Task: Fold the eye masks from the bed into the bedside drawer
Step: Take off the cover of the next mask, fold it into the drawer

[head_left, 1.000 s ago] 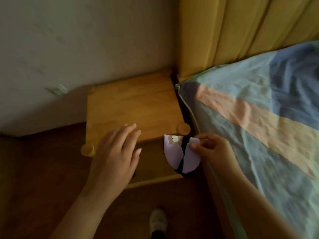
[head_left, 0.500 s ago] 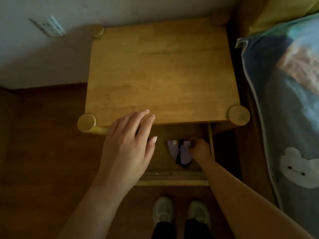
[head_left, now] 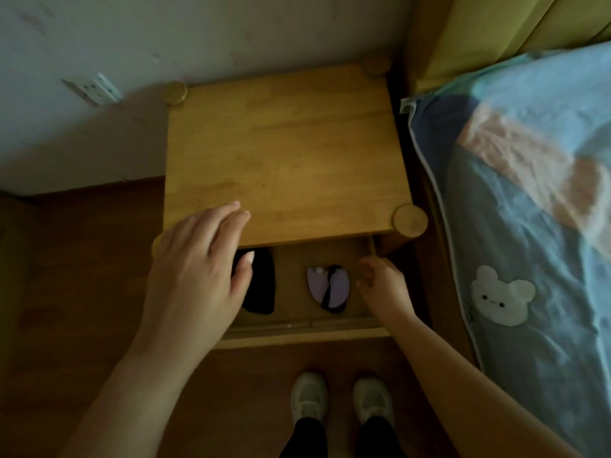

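Note:
A folded lilac eye mask with a black strap lies on the floor of the open bedside drawer. To its left in the same drawer lies a folded black eye mask, partly hidden by my left hand. My right hand hovers just right of the lilac mask, fingers loosely curled, holding nothing. My left hand is spread flat above the drawer's left part and the front edge of the wooden nightstand, empty.
The bed with a blue, peach and grey patchwork cover and a bear patch runs along the right. A yellow headboard stands behind it. A wall socket is at the upper left. My two white shoes stand on the dark wood floor below the drawer.
My right hand carried the lilac mask from beside the bed down into the drawer, let go of it and drew back to the right. The black mask has come into view.

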